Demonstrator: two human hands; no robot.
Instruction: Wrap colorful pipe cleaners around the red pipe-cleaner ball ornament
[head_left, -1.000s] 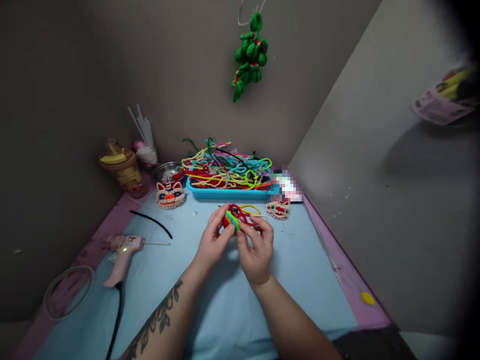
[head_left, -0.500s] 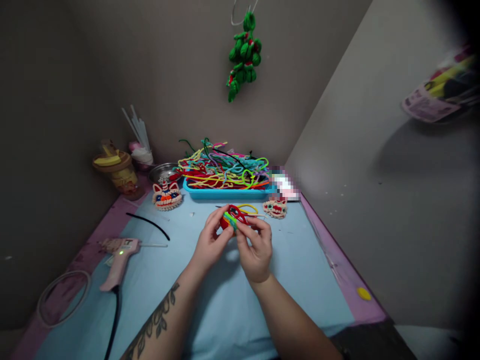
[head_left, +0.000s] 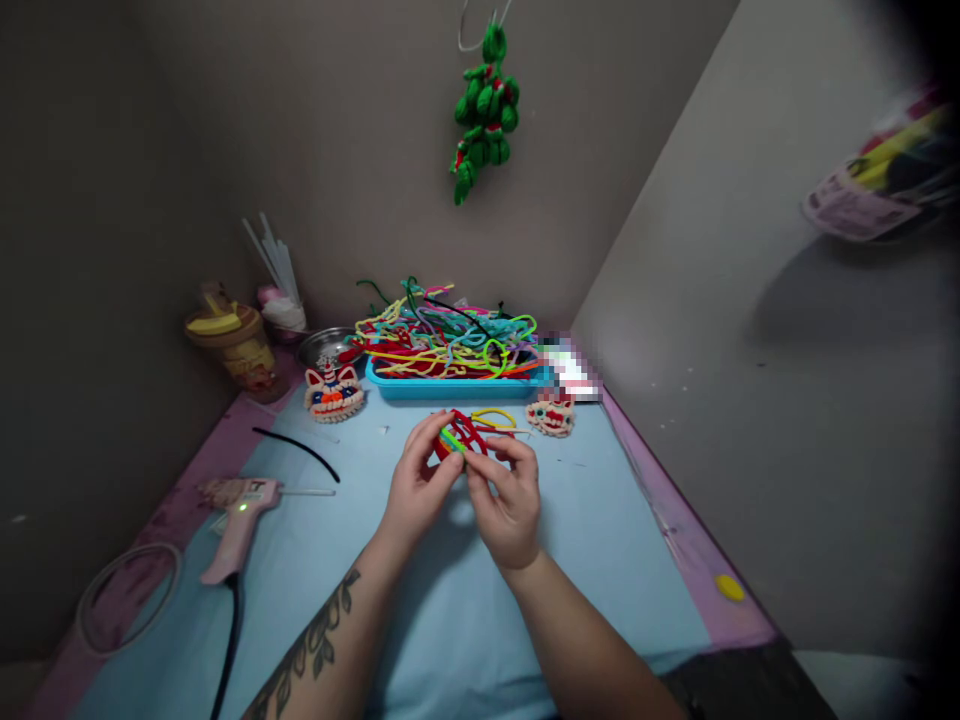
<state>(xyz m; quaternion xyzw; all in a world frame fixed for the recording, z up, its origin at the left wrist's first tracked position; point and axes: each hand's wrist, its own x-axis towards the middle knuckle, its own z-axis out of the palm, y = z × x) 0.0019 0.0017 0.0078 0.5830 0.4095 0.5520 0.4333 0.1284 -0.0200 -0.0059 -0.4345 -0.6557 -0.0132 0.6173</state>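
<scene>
A multicoloured piece sits between left hand and right hand.

At the back of the tabletop stands the tray, cords heaped in it. Left of it sit the bowl, then the cup (the tub is farther left). Before the tray are the hands, the glue gun to their left.

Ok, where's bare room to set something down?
Widest: the blue sheet between the right forearm and the yellow disc. Narrower: the strip between the hot glue gun and the left forearm. Crowded: the back, with the strand-heaped blue tray, metal bowl, two lion-head ornaments, and the yellow loop beyond the right hand.
</scene>
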